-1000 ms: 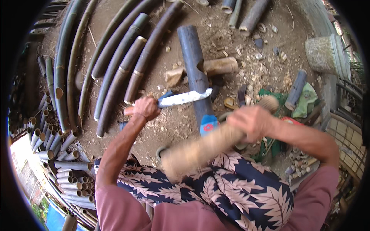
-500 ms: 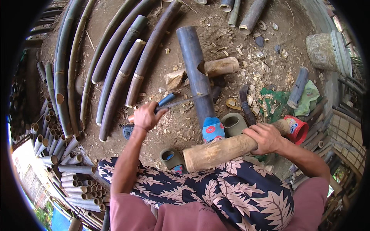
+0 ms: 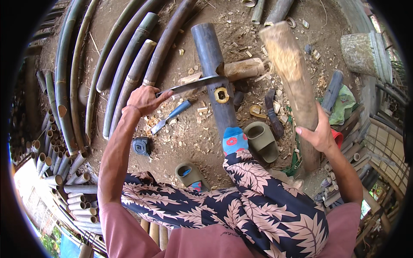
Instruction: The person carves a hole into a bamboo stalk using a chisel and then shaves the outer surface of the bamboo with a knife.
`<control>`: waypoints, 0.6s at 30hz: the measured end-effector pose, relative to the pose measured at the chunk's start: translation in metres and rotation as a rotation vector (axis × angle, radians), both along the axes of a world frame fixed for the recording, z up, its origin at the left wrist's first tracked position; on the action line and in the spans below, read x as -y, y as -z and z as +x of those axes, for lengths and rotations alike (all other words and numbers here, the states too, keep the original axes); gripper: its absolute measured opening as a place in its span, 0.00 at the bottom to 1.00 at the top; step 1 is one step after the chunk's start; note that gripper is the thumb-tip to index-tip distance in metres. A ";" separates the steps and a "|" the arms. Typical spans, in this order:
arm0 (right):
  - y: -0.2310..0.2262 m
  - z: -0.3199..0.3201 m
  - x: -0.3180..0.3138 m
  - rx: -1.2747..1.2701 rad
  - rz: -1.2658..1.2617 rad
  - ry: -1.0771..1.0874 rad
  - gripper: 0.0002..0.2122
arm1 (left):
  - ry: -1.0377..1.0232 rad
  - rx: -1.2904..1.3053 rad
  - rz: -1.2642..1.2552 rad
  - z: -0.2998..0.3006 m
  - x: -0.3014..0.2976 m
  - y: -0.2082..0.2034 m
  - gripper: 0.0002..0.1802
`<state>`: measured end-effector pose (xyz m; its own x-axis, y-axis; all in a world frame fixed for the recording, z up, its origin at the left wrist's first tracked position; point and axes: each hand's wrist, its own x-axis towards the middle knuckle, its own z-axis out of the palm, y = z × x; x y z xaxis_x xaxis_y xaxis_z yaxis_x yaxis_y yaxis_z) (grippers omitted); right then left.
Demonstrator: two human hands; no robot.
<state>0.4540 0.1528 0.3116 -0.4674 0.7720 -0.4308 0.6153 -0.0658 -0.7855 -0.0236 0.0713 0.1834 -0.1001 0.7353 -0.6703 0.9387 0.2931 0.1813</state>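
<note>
My left hand [image 3: 146, 101] is closed on the handle of a long knife [image 3: 193, 85]. Its blade reaches over the thick dark bamboo pole [image 3: 208, 49], just beyond a pale-rimmed hole [image 3: 221, 95]; whether it touches I cannot tell. Raised at the right, a heavy wooden club [image 3: 297, 81] with a worn, frayed face is gripped by my right hand [image 3: 316, 131]. The pole rests across a short log [image 3: 245, 69], and my foot in a blue patterned sock [image 3: 234, 139] is at its near end. A blue-handled chisel [image 3: 180, 108] lies on the ground by my left hand.
Long bamboo poles [image 3: 129, 77] lie at the far left, with stacked cut pieces [image 3: 81, 210] nearer. A tape measure [image 3: 141, 146] and olive clogs [image 3: 261, 141] are on the chip-strewn ground. A curved dark tool [image 3: 273, 112] and a dirty bucket [image 3: 361, 51] are at the right.
The club has swung up from across my lap to a raised, steep position. My left hand has moved up with the knife. The chisel now lies on the ground, and the pole's pale-rimmed hole shows.
</note>
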 end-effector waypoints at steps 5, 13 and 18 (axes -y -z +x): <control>-0.003 -0.020 -0.009 -0.098 -0.097 0.041 0.38 | 0.238 -0.011 0.000 0.002 0.001 -0.005 0.46; 0.007 -0.036 -0.011 -0.109 -0.094 0.021 0.39 | 0.039 0.041 0.017 -0.001 -0.002 0.001 0.47; 0.010 -0.047 -0.016 -0.126 -0.101 -0.006 0.41 | 0.077 -0.011 -0.038 0.000 -0.001 0.006 0.48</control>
